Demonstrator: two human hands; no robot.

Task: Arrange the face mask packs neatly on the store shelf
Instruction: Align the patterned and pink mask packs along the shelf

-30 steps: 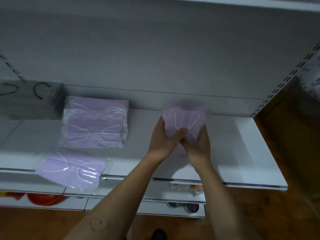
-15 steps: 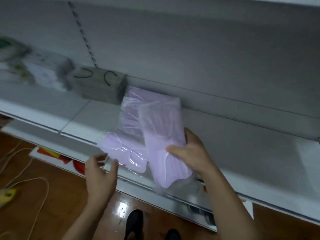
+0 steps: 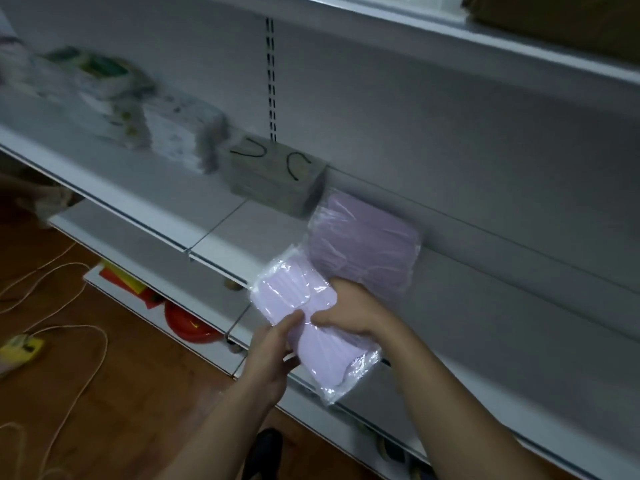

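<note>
Both hands hold lilac face mask packs in clear plastic over the front edge of the white shelf. My left hand pinches them from the left side, thumb on top. My right hand grips them from the right, thumb across the middle. Behind them a stack of darker lilac mask packs lies on the shelf against the back wall. A grey mask pack with black ear loops sits to the stack's left.
Blurred white and green packs lie farther left on the shelf. A lower shelf holds red items. Cables and a yellow object lie on the wooden floor. An upper shelf overhangs.
My view swung left along the shelf. My left hand came up from below the shelf edge and took hold of the lilac packs, which my right hand now grips nearer the middle.
</note>
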